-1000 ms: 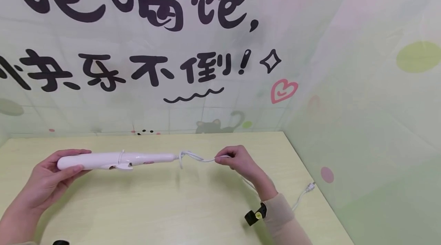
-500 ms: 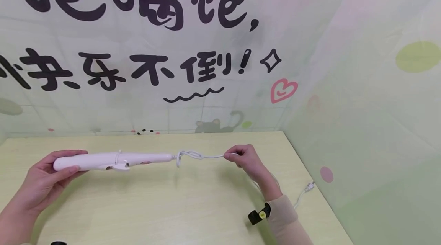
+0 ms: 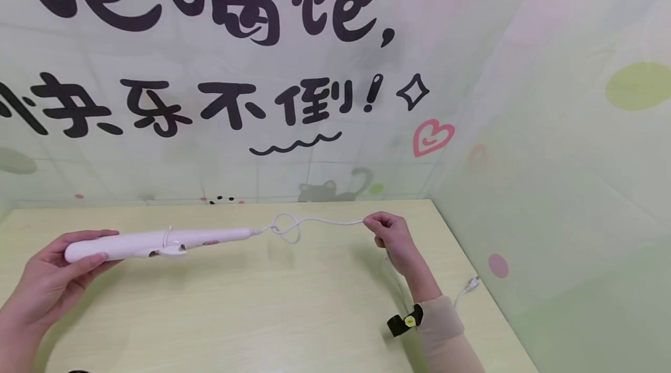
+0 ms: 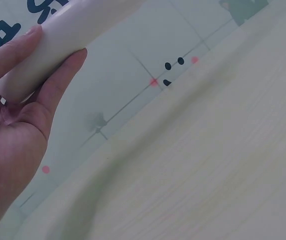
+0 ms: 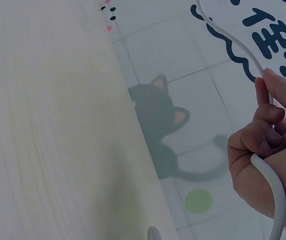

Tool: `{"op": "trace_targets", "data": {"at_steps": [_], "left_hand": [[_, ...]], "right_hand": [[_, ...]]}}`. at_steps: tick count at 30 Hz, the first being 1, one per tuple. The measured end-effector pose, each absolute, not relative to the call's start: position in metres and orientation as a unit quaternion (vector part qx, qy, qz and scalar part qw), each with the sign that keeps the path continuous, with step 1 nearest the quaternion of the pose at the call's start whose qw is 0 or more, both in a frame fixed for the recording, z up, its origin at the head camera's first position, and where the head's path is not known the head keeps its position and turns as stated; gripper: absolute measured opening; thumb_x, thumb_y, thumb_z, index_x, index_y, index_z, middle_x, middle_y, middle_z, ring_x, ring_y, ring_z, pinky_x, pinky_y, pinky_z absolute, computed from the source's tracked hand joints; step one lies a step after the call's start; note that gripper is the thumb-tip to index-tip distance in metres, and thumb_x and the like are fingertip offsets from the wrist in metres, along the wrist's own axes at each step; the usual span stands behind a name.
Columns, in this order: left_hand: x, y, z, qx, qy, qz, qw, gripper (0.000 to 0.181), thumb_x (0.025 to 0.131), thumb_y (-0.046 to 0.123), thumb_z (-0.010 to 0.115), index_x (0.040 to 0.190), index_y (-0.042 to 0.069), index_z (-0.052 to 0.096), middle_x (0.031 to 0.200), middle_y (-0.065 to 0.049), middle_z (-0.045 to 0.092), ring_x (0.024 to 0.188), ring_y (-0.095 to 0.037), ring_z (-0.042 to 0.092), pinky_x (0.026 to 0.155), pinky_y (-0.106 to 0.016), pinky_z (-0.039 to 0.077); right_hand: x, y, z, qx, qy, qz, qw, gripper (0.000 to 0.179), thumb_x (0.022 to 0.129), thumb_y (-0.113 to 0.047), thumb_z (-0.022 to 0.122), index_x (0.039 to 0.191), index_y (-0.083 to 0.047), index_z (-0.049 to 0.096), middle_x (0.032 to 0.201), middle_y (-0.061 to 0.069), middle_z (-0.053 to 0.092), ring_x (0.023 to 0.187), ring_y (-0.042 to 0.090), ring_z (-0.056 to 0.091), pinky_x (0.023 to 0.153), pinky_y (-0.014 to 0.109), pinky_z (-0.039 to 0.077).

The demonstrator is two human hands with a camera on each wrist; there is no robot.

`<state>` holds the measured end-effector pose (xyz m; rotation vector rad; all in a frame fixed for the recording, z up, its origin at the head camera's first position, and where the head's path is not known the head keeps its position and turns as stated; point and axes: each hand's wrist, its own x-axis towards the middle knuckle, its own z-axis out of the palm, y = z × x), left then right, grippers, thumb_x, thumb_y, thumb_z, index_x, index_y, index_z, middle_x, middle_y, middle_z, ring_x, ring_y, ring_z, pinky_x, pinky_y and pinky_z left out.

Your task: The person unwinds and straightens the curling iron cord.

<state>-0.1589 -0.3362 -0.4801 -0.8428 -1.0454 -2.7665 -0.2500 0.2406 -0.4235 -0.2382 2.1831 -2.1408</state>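
Note:
My left hand (image 3: pixel 63 280) grips the thick rounded end of a white hair curling iron (image 3: pixel 131 243), thumb in front and fingers behind. The iron is held level above the table, its narrow end pointing right. From there runs its white power cord (image 3: pixel 335 222), with a loose open loop close to the iron. My right hand (image 3: pixel 393 239) pinches the cord further along, between thumb and forefinger. In the right wrist view the cord (image 5: pixel 273 190) also passes under the curled fingers and hangs below the palm. The left wrist view shows only the iron's thick end (image 4: pixel 48 50).
Beyond my right forearm, the cord's plug (image 3: pixel 472 284) lies near the right edge of the light wooden table (image 3: pixel 236 315). A printed wall (image 3: pixel 209 175) rises behind the table, and another wall (image 3: pixel 576 215) stands along its right side.
My right hand has moved right and slightly up, drawing the cord out. The tight twist near the iron has widened into a loose loop. My left hand has shifted a little left with the iron.

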Motion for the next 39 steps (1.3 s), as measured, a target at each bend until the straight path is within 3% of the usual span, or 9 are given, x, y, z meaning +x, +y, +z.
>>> {"op": "trace_targets", "data": {"at_steps": [6,14,21,28,33,39], "left_hand": [[-0.158,-0.335,-0.479,-0.275,-0.333,-0.901,0.031,0.054,0.093,-0.036,0.023,0.135,-0.018,0.052,0.133,-0.030,0.061,0.121,-0.038,0.063,0.098,-0.050,0.053],[-0.161,-0.334,-0.478,-0.284,-0.315,-0.905,0.028,0.054,0.092,-0.037,0.022,0.134,-0.019,0.052,0.133,-0.033,0.060,0.121,-0.040,0.063,0.098,-0.052,0.051],[-0.162,-0.334,-0.479,-0.284,-0.323,-0.902,0.030,0.054,0.092,-0.037,0.023,0.134,-0.019,0.052,0.134,-0.031,0.061,0.121,-0.039,0.063,0.097,-0.052,0.051],[-0.163,-0.332,-0.478,-0.286,-0.330,-0.899,0.030,0.053,0.093,-0.036,0.023,0.135,-0.019,0.052,0.135,-0.030,0.060,0.122,-0.038,0.063,0.097,-0.051,0.051],[-0.164,-0.330,-0.478,-0.281,-0.336,-0.898,0.029,0.052,0.094,-0.035,0.024,0.134,-0.018,0.053,0.134,-0.030,0.061,0.121,-0.037,0.063,0.097,-0.050,0.052],[-0.164,-0.326,-0.476,-0.279,-0.336,-0.899,0.023,0.053,0.093,-0.036,0.025,0.132,-0.017,0.055,0.133,-0.030,0.062,0.120,-0.037,0.064,0.096,-0.050,0.053]], "right_hand": [[-0.250,0.242,-0.427,-0.069,0.704,-0.705,0.052,0.015,0.101,-0.009,0.065,0.087,-0.006,0.070,0.063,-0.003,0.039,0.053,0.009,0.029,0.049,0.021,0.025],[-0.247,0.240,-0.433,-0.110,0.750,-0.628,0.175,0.029,0.107,-0.019,0.056,0.108,0.009,0.066,0.064,-0.003,0.041,0.052,0.009,0.028,0.047,0.019,0.024],[-0.249,0.239,-0.440,-0.135,0.793,-0.558,0.205,0.031,0.108,-0.016,0.053,0.116,0.010,0.065,0.075,0.003,0.059,0.062,0.012,0.048,0.052,0.021,0.043],[-0.248,0.232,-0.440,-0.147,0.811,-0.526,0.209,0.036,0.106,-0.019,0.058,0.123,0.012,0.064,0.096,0.011,0.072,0.087,0.021,0.067,0.077,0.032,0.062],[-0.246,0.218,-0.436,-0.171,0.809,-0.528,0.193,0.038,0.106,-0.017,0.056,0.128,0.015,0.059,0.115,0.027,0.069,0.107,0.037,0.068,0.093,0.043,0.061],[-0.241,0.184,-0.437,-0.198,0.790,-0.554,0.172,0.040,0.106,-0.012,0.057,0.135,0.015,0.055,0.130,0.029,0.063,0.119,0.037,0.063,0.100,0.039,0.058]]}}
